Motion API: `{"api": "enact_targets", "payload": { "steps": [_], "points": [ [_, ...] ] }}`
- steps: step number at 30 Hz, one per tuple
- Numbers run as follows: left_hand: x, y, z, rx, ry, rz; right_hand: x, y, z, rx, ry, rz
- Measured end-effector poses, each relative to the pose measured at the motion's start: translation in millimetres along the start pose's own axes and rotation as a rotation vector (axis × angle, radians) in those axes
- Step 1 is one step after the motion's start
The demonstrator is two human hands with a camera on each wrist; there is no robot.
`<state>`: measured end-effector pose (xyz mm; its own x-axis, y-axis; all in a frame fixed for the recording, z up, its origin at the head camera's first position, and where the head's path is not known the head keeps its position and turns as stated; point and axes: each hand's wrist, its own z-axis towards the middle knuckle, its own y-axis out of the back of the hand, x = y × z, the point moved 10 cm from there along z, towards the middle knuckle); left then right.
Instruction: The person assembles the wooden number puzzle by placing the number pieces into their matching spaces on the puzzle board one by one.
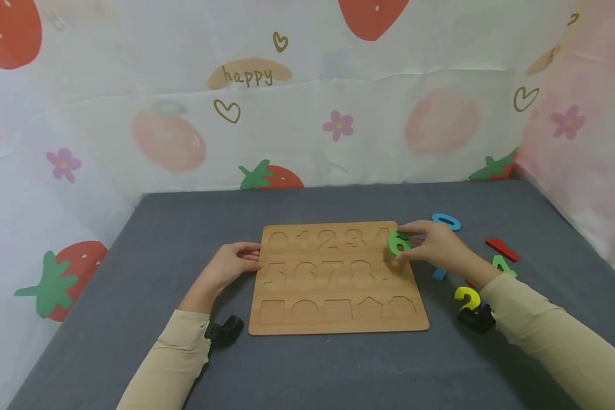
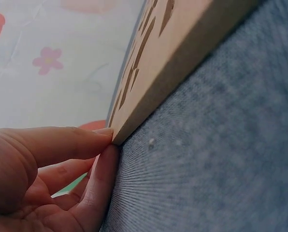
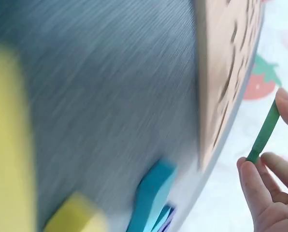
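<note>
A wooden number puzzle board [image 1: 307, 287] lies flat, with digit and shape recesses in three rows. At its left edge my left hand [image 1: 232, 263] pinches the board; the left wrist view has the thumb [image 2: 71, 145] and a finger meeting at the board's edge [image 2: 156, 94]. Over the board's upper right part, my right hand [image 1: 433, 247] holds a green number 6 [image 1: 399, 244] by its rim between thumb and fingers. Seen edge-on in the right wrist view, the green 6 [image 3: 266, 130] is raised above the board [image 3: 214, 92].
Right of the board lie a blue 0 [image 1: 446, 221], a red 1 [image 1: 503, 249], a green 4 [image 1: 503, 265] and a yellow 2 [image 1: 466, 296]. A blue piece [image 1: 439, 274] shows under the right wrist. Patterned cloth walls [image 1: 307, 131] border the grey tabletop [image 1: 205, 222].
</note>
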<state>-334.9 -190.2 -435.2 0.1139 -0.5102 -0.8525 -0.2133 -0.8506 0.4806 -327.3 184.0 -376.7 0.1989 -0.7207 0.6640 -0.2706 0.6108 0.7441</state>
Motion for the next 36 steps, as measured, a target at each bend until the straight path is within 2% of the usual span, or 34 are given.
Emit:
{"api": "enact_targets", "payload": {
  "steps": [13,20,26,36],
  "points": [
    [0.7,-2.5,-0.7,0.005,0.005,-0.001,42.5,-41.2,17.9,0.022,0.092,-0.016],
    [0.6,-1.6,-2.0,0.005,0.012,-0.001,60.9,-61.3,22.1,0.053,0.105,0.06],
    [0.4,0.3,-0.8,-0.004,0.007,0.004,77.8,-72.2,25.7,0.034,0.132,0.007],
    [-1.1,-0.7,-1.7,-0.009,0.001,-0.001,97.2,-101.7,26.6,0.066,0.098,0.197]
  ]
}}
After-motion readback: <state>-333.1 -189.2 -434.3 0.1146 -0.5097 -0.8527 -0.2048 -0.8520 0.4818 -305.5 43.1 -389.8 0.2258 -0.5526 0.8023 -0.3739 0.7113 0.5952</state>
